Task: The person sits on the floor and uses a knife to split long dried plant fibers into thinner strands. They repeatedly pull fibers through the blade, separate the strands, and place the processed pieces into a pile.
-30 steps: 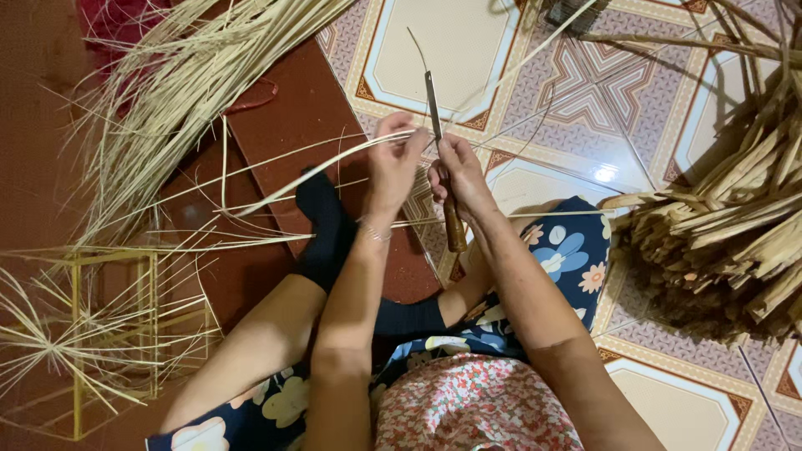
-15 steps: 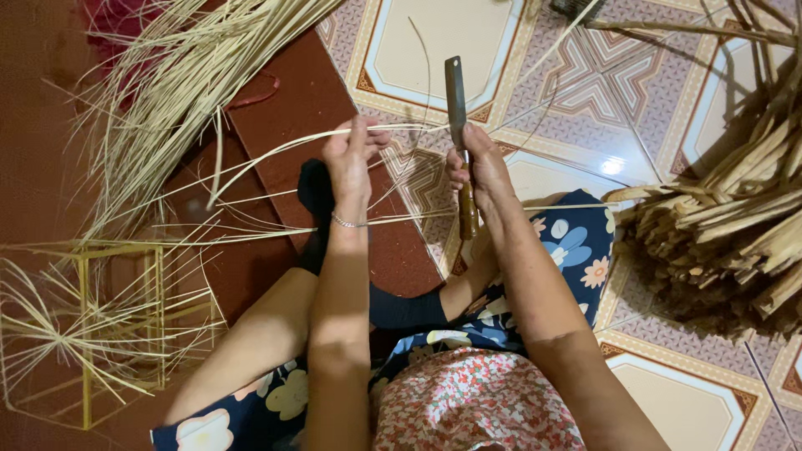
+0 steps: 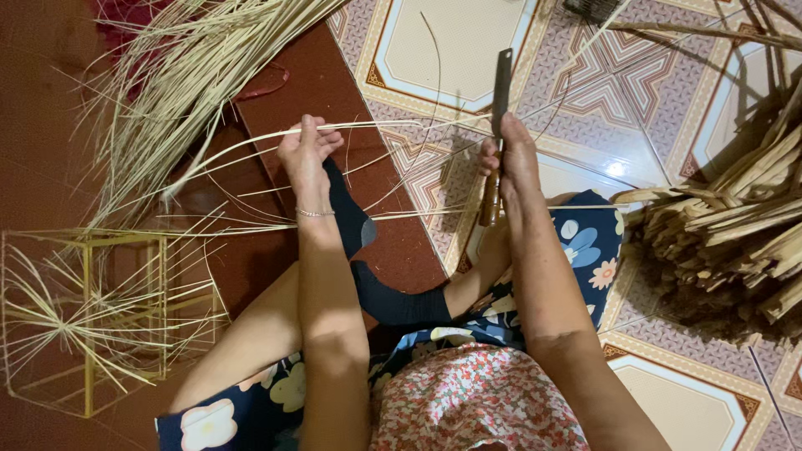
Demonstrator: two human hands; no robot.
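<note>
A thin pale bamboo strip arcs between the two hands, above the brown mat and the patterned floor tiles. The left hand pinches its free end, fingers closed round it, while the right hand is wrapped tight on a wooden-handled knife, blade pointing up and away; the strip seems to meet the blade near that fist, though the contact is too fine to tell for sure. The danger lies there: if the strip snaps or the blade runs off the grain, the knife could jump toward the thumb or the black-socked foot just below. Loose slivers could also tangle with the heap of cut strips and the yellow wire frame.
</note>
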